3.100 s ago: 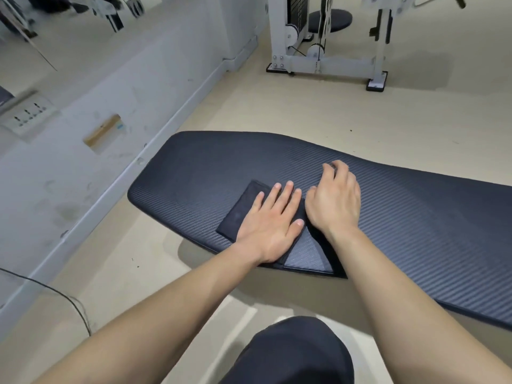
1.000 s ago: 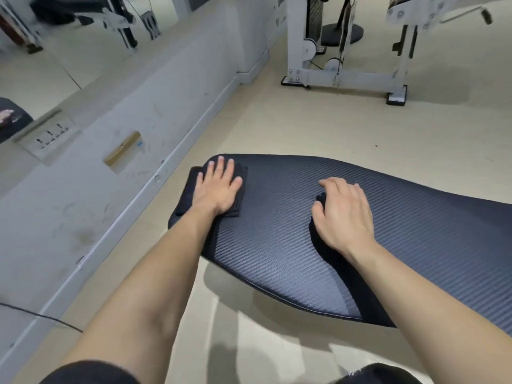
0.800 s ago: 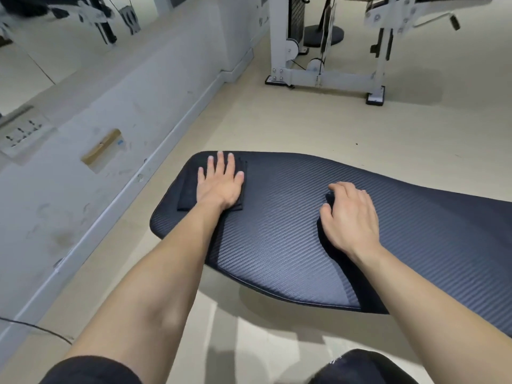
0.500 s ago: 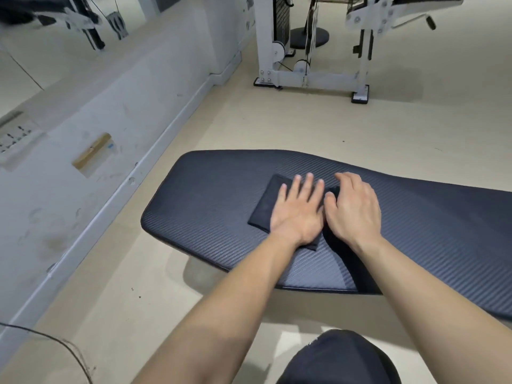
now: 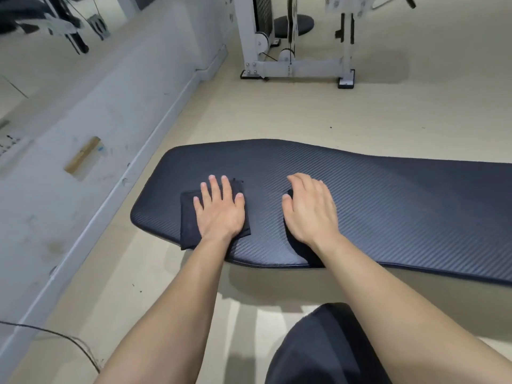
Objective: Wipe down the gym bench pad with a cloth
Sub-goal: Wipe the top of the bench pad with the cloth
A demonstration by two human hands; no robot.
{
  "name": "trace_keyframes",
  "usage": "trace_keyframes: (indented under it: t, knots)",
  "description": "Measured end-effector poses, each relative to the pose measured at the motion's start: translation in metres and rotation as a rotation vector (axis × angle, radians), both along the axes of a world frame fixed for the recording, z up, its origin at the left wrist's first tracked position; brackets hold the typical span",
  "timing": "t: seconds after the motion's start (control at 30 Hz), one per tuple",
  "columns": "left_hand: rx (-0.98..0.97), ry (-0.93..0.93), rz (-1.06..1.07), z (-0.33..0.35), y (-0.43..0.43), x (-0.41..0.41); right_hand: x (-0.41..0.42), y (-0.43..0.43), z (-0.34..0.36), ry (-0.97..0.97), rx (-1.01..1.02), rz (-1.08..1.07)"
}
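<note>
Your left hand (image 5: 220, 213) pressed flat, fingers straight and spread, on the dark folded cloth (image 5: 188, 217) at the left end of the ribbed navy bench pad (image 5: 401, 203); the cloth's near corner overhung the edge. Your right hand (image 5: 310, 214) rested nearby on bare pad, fingers relaxed, holding nothing. A grey wall (image 5: 110, 120) stood left, with beige floor (image 5: 277, 115) and a white machine frame (image 5: 302, 65) beyond. The pad ran left to right, its rounded end toward the wall.

We list 1 bench pad (image 5: 388, 203) lying across the floor (image 5: 277, 112), its rounded end toward the wall (image 5: 97, 106) at left. On that end, at the near edge, lies 1 cloth (image 5: 188, 217), 1 corner overhanging. The left hand (image 5: 220, 214) rests flat on the cloth. The right hand (image 5: 311, 214) rests on the pad to its right, apart. Behind the pad stands 1 machine frame (image 5: 299, 65). 1 cable (image 5: 74, 342) lies near left, beside the wall.
</note>
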State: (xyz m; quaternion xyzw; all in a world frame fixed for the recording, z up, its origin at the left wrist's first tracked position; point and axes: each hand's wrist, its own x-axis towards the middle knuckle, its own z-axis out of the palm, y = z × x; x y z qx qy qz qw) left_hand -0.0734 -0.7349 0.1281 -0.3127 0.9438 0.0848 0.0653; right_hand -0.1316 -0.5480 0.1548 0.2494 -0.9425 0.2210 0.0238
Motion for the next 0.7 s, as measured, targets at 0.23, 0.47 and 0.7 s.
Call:
trace_keyframes:
  t: [0.23,0.47,0.7]
  knots:
    - [0.031,0.03,-0.173,0.0,0.129,-0.063,-0.005,0.087,0.0,0.081,-0.045,-0.097]
    - [0.073,0.04,-0.558,-0.002,0.332,-0.15,-0.03,0.247,-0.01,0.104,-0.068,-0.475]
    - [0.018,0.058,-1.036,-0.01,0.513,-0.157,-0.034,0.399,-0.014,0.002,-0.19,-0.624]
